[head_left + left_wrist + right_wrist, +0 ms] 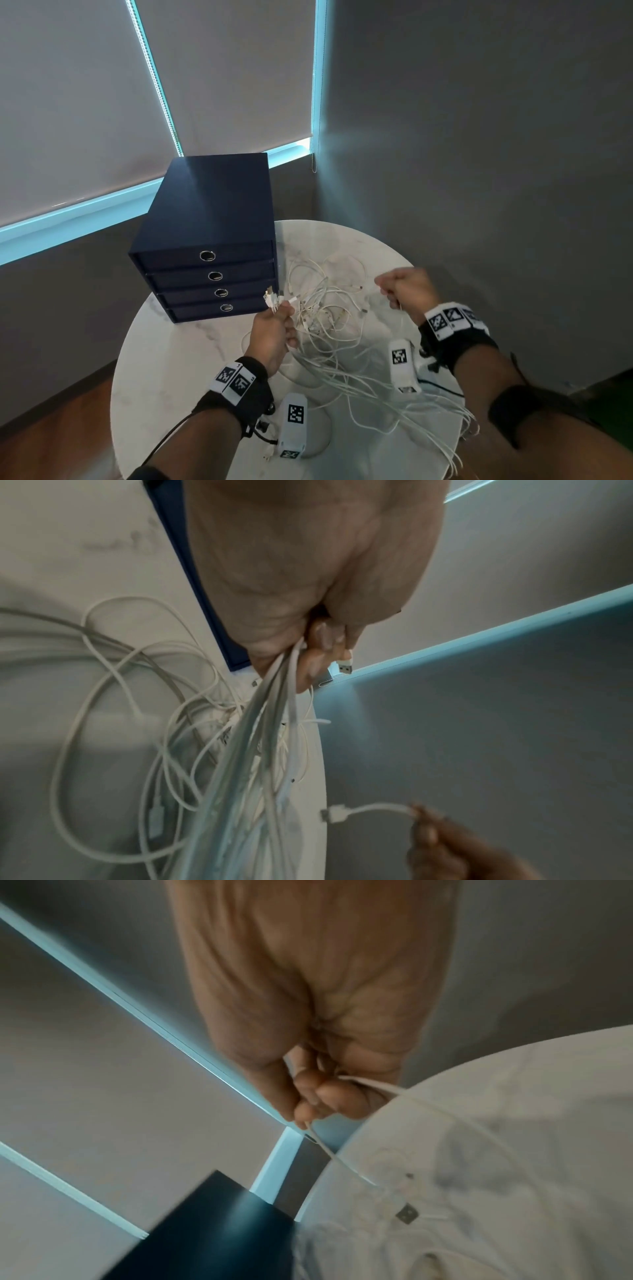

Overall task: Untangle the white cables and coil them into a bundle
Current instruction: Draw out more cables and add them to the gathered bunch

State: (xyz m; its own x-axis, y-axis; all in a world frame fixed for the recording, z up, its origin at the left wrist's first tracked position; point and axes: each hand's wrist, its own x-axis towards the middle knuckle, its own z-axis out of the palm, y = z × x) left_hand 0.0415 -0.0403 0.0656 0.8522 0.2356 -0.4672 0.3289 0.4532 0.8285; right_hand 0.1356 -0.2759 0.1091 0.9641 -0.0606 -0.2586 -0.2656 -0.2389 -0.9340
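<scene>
A tangle of white cables (325,308) lies on the round marble table (171,394). My left hand (277,325) grips a bunch of cable ends, with plugs (270,296) sticking up above the fist; the strands (260,750) hang from it in the left wrist view. My right hand (400,286) is raised at the right and pinches one thin cable (322,1145) near its end. Its plug (334,813) juts out from the fingers. Loose cables (445,421) trail towards the near right edge.
A dark blue box (212,240) with four drawers stands on the table's far left, close behind my left hand. A grey wall rises at the right, and blinds cover the window behind. The wooden floor (51,428) shows at lower left.
</scene>
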